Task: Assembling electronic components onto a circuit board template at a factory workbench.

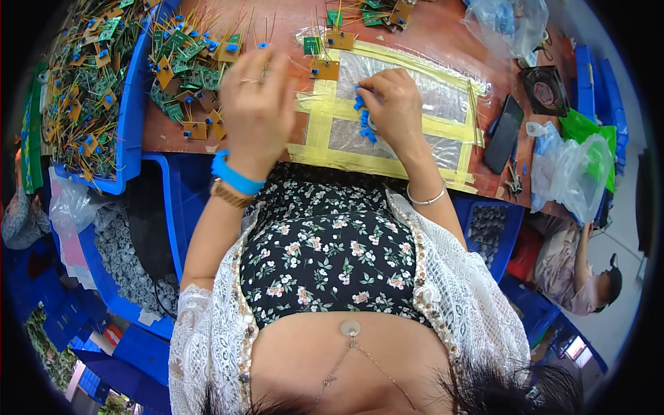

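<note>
My right hand [395, 107] is over the yellow-taped clear film, thumb and forefinger pinched at a small blue plastic part [358, 102]. More small blue parts [367, 129] lie just below its fingertips. My left hand [256, 104] is raised beside the heap of wired boards and blurred by motion. A blue piece [263, 45] with thin wires shows just beyond its fingertips; whether the hand holds it is unclear. Between my hands, a brown circuit board [325, 69] rests at the film's left edge. A green board [312, 45] and another brown board [340, 39] sit above it.
A blue bin [131, 104] full of wired boards stands at left, beside a loose heap of boards [197, 76]. A phone [503, 135], a black fan [544, 90] and plastic bags [574, 166] occupy the right side. Grey parts [124, 252] fill a lower bin. Another person [574, 266] is at far right.
</note>
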The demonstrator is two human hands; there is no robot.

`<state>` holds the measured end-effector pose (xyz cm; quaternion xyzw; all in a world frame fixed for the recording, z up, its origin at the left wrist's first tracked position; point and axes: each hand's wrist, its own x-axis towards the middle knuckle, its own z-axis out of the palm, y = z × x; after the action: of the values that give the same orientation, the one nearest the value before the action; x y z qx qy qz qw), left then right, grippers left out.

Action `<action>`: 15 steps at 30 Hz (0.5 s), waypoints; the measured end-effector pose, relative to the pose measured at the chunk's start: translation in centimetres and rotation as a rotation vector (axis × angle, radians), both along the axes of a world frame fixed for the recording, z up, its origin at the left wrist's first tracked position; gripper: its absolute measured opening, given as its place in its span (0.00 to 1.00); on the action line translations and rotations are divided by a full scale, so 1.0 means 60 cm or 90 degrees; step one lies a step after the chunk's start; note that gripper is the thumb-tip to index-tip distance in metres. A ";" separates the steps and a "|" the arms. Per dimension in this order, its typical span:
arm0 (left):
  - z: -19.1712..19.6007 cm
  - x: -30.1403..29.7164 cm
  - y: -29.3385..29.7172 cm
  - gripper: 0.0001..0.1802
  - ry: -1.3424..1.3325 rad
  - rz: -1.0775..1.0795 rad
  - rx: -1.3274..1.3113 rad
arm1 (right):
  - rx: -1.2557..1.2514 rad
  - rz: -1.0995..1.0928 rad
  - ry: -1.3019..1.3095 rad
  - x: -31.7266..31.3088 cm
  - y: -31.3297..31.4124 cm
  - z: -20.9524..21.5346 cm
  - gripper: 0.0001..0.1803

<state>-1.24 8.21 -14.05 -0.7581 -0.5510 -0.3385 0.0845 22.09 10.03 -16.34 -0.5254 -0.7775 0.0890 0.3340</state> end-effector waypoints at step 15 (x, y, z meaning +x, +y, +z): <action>-0.018 0.038 0.012 0.09 -0.295 -0.047 -0.077 | 0.041 0.124 0.010 -0.046 -0.025 -0.001 0.08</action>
<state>1.02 8.96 -15.11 -0.6835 -0.5468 -0.4728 -0.1018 19.31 8.55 -16.38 -0.4354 -0.8249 0.1003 0.3462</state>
